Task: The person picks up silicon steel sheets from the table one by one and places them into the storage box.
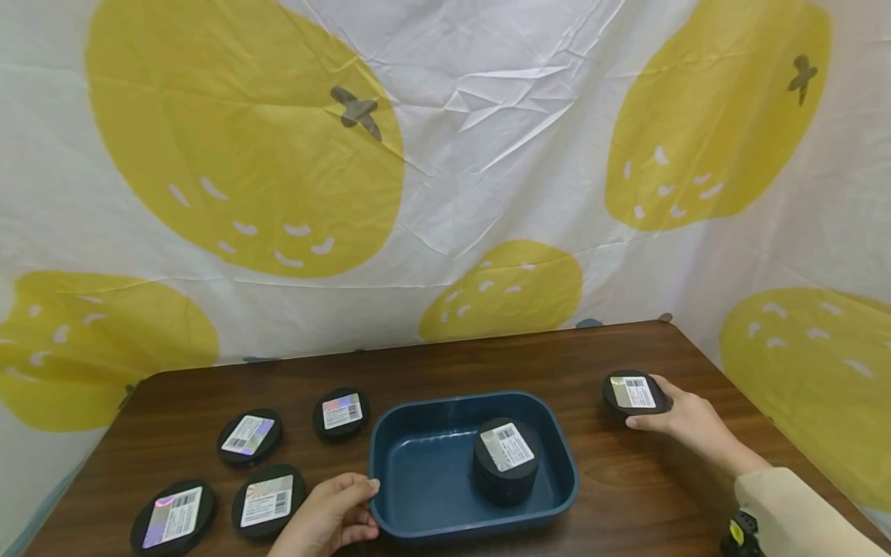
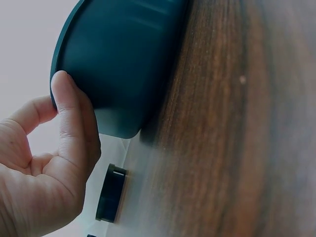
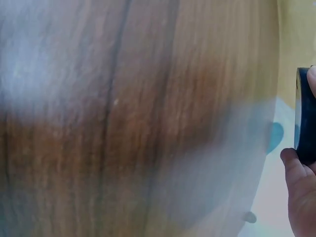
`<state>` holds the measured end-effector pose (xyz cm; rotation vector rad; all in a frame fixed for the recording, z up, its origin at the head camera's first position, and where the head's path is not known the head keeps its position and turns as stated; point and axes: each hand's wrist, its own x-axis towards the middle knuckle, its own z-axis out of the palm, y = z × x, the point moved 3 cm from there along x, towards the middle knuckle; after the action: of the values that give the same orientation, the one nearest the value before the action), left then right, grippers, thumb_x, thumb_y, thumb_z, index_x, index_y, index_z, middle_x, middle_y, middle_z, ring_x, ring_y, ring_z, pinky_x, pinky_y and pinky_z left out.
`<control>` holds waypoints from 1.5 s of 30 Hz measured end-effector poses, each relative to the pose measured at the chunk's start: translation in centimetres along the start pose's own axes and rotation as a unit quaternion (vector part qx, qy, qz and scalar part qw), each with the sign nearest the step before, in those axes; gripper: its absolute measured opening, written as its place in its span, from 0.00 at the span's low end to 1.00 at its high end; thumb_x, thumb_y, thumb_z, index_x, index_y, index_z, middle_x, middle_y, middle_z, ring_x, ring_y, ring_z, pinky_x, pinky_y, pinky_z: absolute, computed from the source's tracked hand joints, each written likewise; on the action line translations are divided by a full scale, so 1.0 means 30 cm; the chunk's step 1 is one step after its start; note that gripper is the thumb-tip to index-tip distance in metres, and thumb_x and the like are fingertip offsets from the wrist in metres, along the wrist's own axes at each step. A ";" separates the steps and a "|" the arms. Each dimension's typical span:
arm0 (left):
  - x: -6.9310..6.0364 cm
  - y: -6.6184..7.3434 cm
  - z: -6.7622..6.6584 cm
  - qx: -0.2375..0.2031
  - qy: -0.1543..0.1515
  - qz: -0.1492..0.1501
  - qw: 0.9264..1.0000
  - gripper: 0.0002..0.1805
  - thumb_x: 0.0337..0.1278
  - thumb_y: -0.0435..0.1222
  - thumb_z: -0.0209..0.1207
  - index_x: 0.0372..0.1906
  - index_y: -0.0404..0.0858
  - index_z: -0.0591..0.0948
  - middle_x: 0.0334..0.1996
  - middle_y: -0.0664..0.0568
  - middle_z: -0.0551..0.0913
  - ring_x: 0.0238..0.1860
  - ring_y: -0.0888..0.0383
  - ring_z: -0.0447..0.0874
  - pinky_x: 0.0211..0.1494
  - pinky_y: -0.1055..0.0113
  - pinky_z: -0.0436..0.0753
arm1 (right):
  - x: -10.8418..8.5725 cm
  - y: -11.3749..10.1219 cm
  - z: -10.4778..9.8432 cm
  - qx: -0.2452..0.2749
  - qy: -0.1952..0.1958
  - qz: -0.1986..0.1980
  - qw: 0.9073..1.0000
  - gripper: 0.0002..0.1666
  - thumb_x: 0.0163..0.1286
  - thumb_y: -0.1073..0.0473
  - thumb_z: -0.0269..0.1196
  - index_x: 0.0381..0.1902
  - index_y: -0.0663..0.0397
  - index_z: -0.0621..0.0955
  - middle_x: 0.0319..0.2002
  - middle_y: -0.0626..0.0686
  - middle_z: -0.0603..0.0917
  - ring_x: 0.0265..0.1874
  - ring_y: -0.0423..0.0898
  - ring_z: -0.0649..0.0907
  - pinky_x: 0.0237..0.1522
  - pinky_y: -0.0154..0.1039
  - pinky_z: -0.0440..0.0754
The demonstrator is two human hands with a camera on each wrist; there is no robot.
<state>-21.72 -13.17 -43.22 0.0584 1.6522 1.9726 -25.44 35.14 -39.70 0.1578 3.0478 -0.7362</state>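
Note:
My left hand (image 1: 332,510) pinches the left rim of a dark blue rectangular tub (image 1: 425,456), thumb and fingers on either side of the wall. The left wrist view shows this grip close up, with the tub (image 2: 118,54) beside the fingers. Inside the tub, toward its right, stands a stack of black discs (image 1: 506,456) with a white barcode label on top. Right of the tub, my right hand (image 1: 685,422) grips a flat round black disc (image 1: 632,393) by its edge, label up. In the right wrist view only part of that disc (image 3: 307,118) shows.
Left of the tub, several more labelled black discs lie on the brown wooden table (image 1: 445,371): one near the tub (image 1: 341,413), one farther left (image 1: 249,437), and two in front, one (image 1: 174,517) and another (image 1: 268,503). A lemon-print cloth (image 1: 487,193) hangs behind.

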 end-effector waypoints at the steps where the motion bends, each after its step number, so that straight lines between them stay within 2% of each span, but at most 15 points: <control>1: 0.000 0.000 0.000 0.000 0.000 0.000 1.000 0.07 0.62 0.38 0.52 0.35 0.37 0.74 0.23 0.53 0.77 0.25 0.64 0.77 0.32 0.72 0.82 | -0.002 -0.005 -0.002 0.001 -0.001 -0.001 1.000 0.62 0.50 0.35 0.68 0.67 0.71 0.55 0.56 0.80 0.66 0.53 0.74 0.69 0.46 0.62 0.72; 15: 0.000 -0.003 -0.006 -0.008 -0.005 0.000 1.000 0.06 0.62 0.37 0.53 0.33 0.39 0.74 0.22 0.54 0.77 0.24 0.64 0.78 0.32 0.72 0.82 | -0.032 -0.117 -0.020 0.003 0.022 -0.040 0.999 0.60 0.47 0.36 0.70 0.66 0.68 0.61 0.52 0.76 0.73 0.48 0.67 0.75 0.42 0.56 0.75; 22: 0.000 -0.004 -0.009 -0.010 -0.005 -0.001 1.000 0.06 0.62 0.38 0.53 0.33 0.39 0.75 0.22 0.54 0.77 0.24 0.64 0.78 0.32 0.72 0.82 | -0.049 -0.189 -0.024 0.006 0.019 -0.054 0.998 0.59 0.45 0.36 0.70 0.66 0.65 0.62 0.49 0.73 0.76 0.45 0.63 0.77 0.40 0.53 0.75; 38: 0.001 -0.006 -0.009 -0.011 0.004 -0.001 1.000 0.06 0.62 0.37 0.53 0.33 0.39 0.76 0.22 0.54 0.77 0.24 0.64 0.77 0.32 0.72 0.82 | -0.099 -0.341 0.014 0.084 -0.009 -0.089 0.992 0.56 0.43 0.40 0.74 0.66 0.58 0.65 0.48 0.62 0.81 0.47 0.52 0.79 0.45 0.49 0.75; 45: 0.005 -0.003 -0.003 -0.012 0.003 -0.001 1.000 0.06 0.62 0.37 0.53 0.33 0.39 0.75 0.23 0.54 0.77 0.24 0.64 0.77 0.32 0.72 0.82 | -0.112 -0.392 0.035 0.113 -0.021 -0.107 0.988 0.56 0.42 0.42 0.75 0.66 0.57 0.65 0.47 0.61 0.82 0.44 0.49 0.80 0.43 0.44 0.76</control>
<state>-21.85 -13.17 -43.38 0.0425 1.6307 1.9924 -23.27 23.92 -35.21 -0.1855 2.9621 -1.0831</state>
